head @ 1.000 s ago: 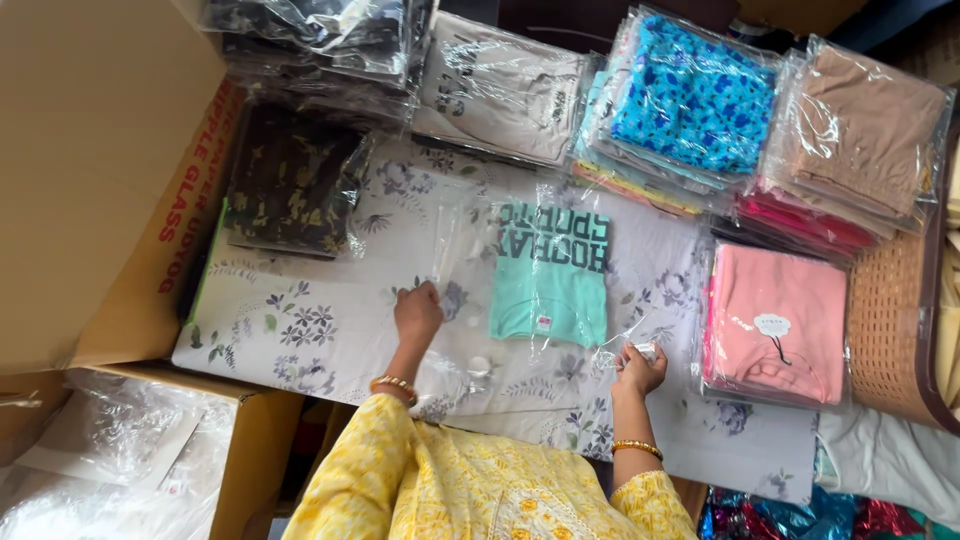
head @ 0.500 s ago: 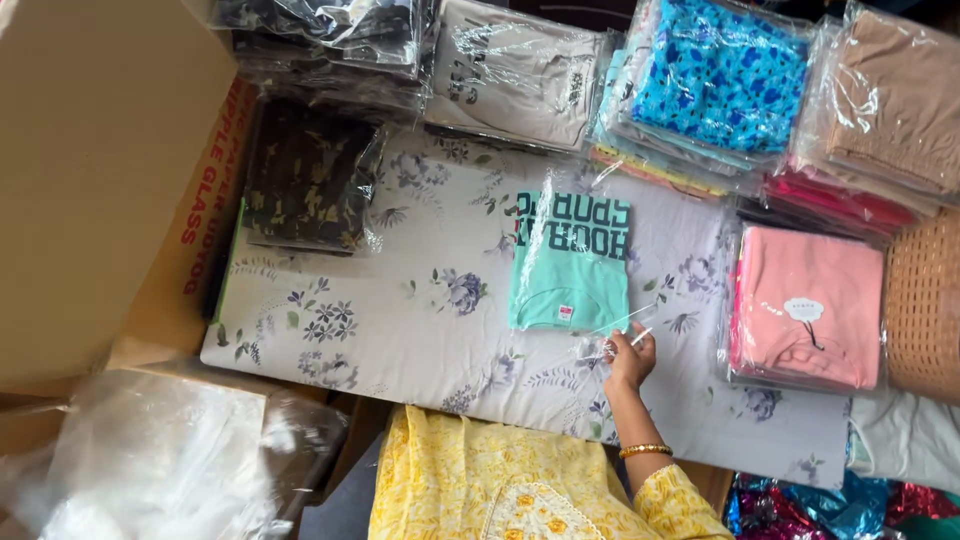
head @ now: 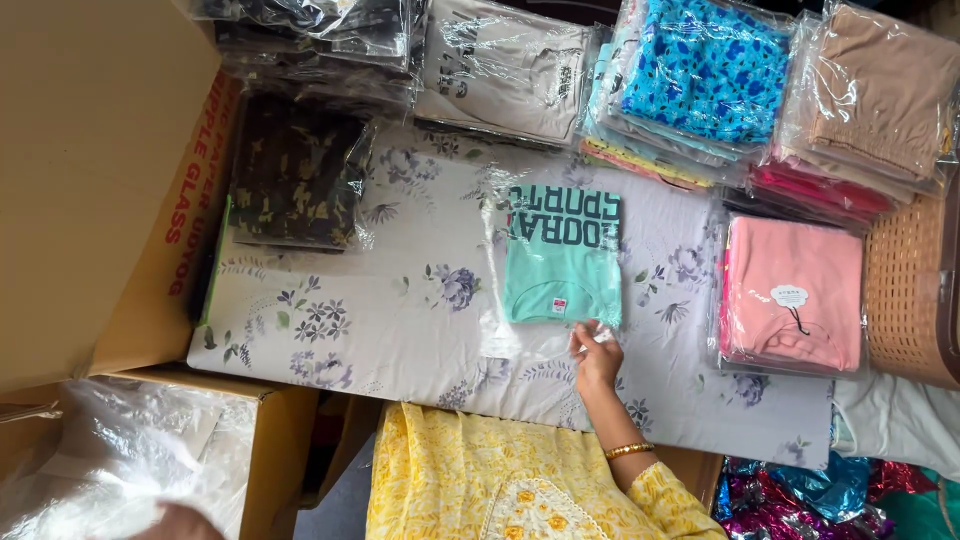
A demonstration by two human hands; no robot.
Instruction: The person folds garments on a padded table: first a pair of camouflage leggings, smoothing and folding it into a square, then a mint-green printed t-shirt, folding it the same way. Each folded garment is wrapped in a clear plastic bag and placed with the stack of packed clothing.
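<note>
The right hand (head: 597, 357) pinches the clear bag's open end over a folded mint T-shirt (head: 562, 257) mid-sheet on the floral sheet (head: 400, 300). The left hand (head: 175, 522) is barely visible, grip unclear. A bagged pink garment (head: 790, 295) lies beside it; bagged stacks line the far edge.

A mint-green folded shirt (head: 562, 255) in a clear plastic bag — lying flat on the floral sheet, dark print on top.

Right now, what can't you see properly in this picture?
- Left hand: head view, only a blurred sliver shows at the bottom edge, so its grip is unclear.
- Right hand: its fingertips lie on the clear bag of the mint T-shirt; pinching or just pressing, cannot tell.
- Black-wrapped stack: cut off by the top edge.
- Wicker basket: cut off at the right edge.
</note>
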